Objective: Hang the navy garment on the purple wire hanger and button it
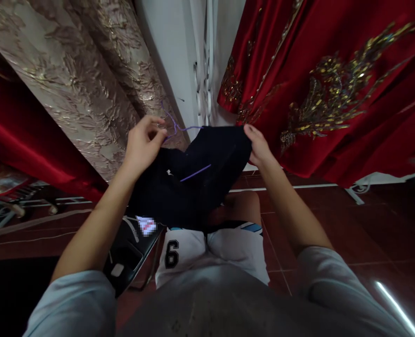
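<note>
The left hand [142, 145] pinches a purple thread [175, 125] between pressed-together fingers, at the upper left corner of a dark cloth [193, 178]. The cloth hangs crumpled above the person's lap, a purple stitch showing on it. Its lower folds are hard to make out. The right hand [258, 147] grips its upper right corner, fingers closed on it.

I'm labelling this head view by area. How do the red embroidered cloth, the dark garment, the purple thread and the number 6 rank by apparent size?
1. Red embroidered cloth, though it hangs farther from the camera.
2. Dark garment, held by both hands.
3. Purple thread and number 6: too close to rank.
</note>
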Demonstrator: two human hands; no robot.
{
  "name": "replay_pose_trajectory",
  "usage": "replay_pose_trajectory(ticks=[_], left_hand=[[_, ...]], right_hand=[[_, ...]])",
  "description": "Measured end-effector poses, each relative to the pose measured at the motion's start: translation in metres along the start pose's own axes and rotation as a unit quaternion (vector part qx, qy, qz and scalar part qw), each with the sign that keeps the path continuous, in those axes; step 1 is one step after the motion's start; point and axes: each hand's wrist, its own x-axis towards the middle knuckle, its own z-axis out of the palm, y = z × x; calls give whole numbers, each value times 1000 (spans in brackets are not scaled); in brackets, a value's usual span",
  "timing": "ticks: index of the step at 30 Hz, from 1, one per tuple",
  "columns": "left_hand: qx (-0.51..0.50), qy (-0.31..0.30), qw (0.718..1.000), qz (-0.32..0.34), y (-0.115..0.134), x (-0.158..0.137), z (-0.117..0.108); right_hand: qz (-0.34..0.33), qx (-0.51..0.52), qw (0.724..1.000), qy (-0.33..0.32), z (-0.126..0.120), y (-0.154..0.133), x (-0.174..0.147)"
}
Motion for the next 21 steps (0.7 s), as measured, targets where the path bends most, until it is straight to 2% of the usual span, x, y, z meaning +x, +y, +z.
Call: replay_pose_trajectory(ticks=[2,3,4,5,6,8,10,12,14,17,21], left_hand=[[19,132,991,11,1,-7,7],[23,183,983,13,6,-14,11],[29,208,977,26,11,-21,17],[34,207,977,43,18,-29,23],[36,179,981,60,24,-37,30],[33,62,995,71,33,-47,45],[31,-62,997,45,36,-52,60],[38,-127,991,15,33,-53,75],[43,-130,991,-2,27,-56,88],[0,-70,997,-13,23,-69,105],[-94,6,995,-30,33,-94,124]], right_hand=[[-47,-3,997,57,1,-18,27],[-71,-17,995,75,0,-27,41],[-93,-37,991,83,-2,-36,54],[-112,-56,989,85,-4,-44,64],[-124,-66,987,83,-7,-51,72],[-134,-58,985,89,-13,-61,78],[-130,-26,985,114,-16,-66,75],[-121,-6,982,143,-19,-68,63],[-120,9,978,170,-19,-65,46],[-122,26,974,191,-18,-55,18],[-126,4,970,207,-11,-35,-12]])
